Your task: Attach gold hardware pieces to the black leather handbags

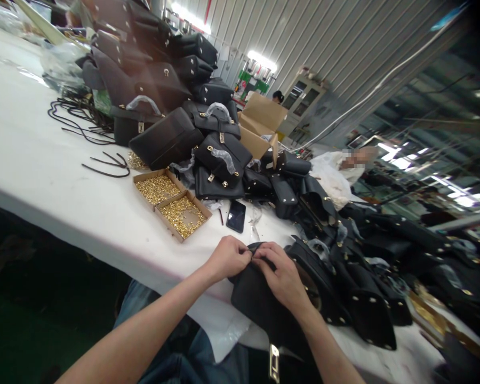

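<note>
**Both hands pinch the top of a black handbag**

Head view: the black handbag [264,309] hangs over the near edge of the white bench [44,160], matte black, with a gold clasp at its lower end. The left hand [228,257] and right hand [282,277] are both closed on its upper rim, fingertips meeting. Beyond the handbag lie two cardboard trays of gold studs [172,205] and one dark phone [236,216]. More black bags than can be counted are piled behind the trays.
</note>
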Demonstrator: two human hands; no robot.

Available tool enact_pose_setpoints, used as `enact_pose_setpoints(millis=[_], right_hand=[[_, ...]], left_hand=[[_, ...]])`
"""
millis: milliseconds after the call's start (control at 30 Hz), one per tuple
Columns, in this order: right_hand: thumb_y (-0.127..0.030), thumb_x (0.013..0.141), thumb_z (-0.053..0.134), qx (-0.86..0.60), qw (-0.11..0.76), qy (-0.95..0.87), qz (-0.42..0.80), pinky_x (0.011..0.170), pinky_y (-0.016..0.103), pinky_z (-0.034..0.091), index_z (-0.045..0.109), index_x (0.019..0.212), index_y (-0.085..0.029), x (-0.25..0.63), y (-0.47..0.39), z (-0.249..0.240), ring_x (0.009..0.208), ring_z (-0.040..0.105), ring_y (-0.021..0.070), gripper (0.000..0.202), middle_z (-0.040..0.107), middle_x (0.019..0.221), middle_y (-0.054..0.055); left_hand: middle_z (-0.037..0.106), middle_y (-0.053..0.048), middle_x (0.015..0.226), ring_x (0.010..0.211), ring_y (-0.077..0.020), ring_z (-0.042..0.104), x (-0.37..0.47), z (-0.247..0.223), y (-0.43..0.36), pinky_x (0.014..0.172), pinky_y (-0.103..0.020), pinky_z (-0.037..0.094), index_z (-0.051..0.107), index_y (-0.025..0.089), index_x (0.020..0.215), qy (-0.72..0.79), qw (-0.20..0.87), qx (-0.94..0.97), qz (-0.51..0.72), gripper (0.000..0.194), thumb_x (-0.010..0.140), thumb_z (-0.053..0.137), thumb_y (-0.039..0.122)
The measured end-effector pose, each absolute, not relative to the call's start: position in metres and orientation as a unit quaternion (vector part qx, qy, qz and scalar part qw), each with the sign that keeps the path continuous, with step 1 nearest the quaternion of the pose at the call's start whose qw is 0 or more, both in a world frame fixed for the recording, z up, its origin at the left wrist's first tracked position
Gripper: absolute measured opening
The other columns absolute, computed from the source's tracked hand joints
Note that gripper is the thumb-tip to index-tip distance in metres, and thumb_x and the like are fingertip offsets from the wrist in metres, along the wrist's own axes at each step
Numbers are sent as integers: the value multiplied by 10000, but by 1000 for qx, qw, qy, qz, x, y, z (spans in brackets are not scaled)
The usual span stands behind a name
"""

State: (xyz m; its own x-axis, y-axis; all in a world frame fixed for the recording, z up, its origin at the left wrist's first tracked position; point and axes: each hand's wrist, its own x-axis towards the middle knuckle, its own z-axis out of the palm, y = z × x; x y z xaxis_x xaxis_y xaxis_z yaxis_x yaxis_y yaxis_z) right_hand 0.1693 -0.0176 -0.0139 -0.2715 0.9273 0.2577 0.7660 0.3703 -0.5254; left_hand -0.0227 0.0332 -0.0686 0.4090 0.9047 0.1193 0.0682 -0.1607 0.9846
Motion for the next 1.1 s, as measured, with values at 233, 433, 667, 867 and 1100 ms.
enact_pose_setpoints(millis=[233,433,667,867,1100], right_hand=[[-280,1056,628,-550,277,-774,145,990,451,510,706,972,-260,167,-20,-19,1099,651,300,116,704,1100,85],[-297,1070,628,-556,287,-769,132,973,452,519,688,950,-261,164,-25,-19,1075,662,298,138,710,1082,91],[-259,1071,605,-545,297,-777,107,1005,493,527,690,977,-265,164,-29,-26,1109,656,311,127,702,1116,104],[-251,1070,614,-542,304,-781,71,1000,502,535,687,1044,-261,165,-32,-32,1113,650,308,78,696,1144,117],[-335,1058,662,-575,303,-759,44,923,467,548,684,1183,-244,166,-36,-36,962,638,271,156,720,1164,103]], left_hand=[[255,43,561,560,-103,323,-23,-68,31,555,-326,182,414,183,535,377,508,660,406,354,839,590,225],[252,47,541,552,-103,310,-25,-65,27,550,-330,172,419,180,538,373,511,658,408,379,864,603,234],[259,48,549,551,-99,332,-27,-66,23,560,-330,178,446,172,553,369,514,656,411,380,890,607,240],[295,49,530,552,-105,330,-27,-69,20,567,-333,182,430,178,552,373,503,662,411,397,903,608,232],[405,32,550,589,-121,383,-29,-70,13,595,-325,196,541,165,578,369,479,675,423,378,946,601,231]])
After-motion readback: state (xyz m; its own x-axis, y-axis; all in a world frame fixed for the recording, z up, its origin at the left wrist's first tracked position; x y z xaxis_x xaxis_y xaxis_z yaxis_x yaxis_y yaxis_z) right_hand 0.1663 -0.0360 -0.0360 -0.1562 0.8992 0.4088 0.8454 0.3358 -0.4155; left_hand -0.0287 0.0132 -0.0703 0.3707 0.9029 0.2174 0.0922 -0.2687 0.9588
